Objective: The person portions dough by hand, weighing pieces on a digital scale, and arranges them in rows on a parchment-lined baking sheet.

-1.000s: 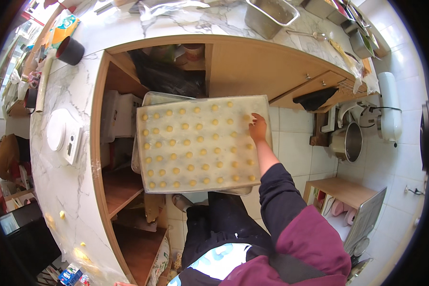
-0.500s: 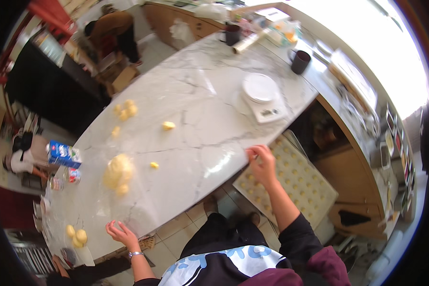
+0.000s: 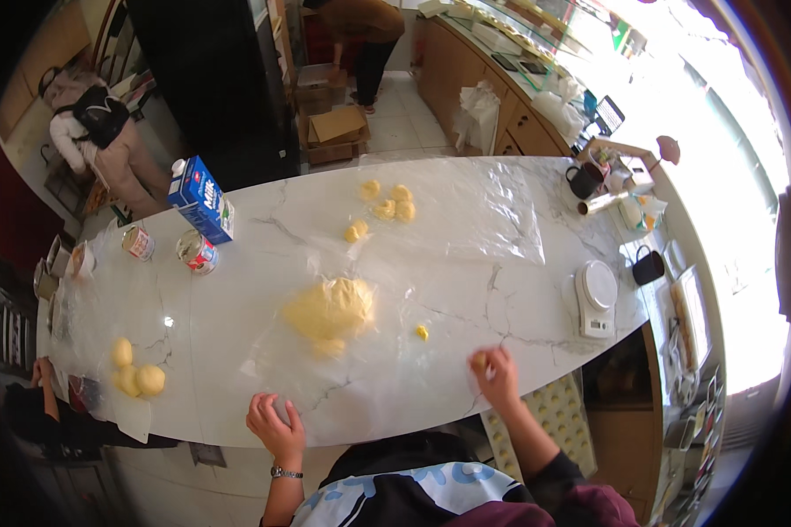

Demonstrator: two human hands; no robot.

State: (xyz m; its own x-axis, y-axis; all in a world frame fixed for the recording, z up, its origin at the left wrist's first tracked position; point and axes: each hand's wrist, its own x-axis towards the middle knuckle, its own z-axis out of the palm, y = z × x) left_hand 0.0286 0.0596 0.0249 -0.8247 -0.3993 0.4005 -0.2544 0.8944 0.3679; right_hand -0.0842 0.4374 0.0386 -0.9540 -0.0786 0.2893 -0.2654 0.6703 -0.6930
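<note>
Right of the dough mound (image 3: 332, 312), my right fingers (image 3: 504, 358) pinch a small, likely soft ball (image 3: 479, 361), best held lightly; my left fingers (image 3: 264, 413) curl loosely.

Downward head-worn fisheye over countertop (image 3: 215, 362)

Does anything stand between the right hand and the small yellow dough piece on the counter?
Nothing visible does: just flat marbled counter shows between the right hand and the dough piece.
</note>
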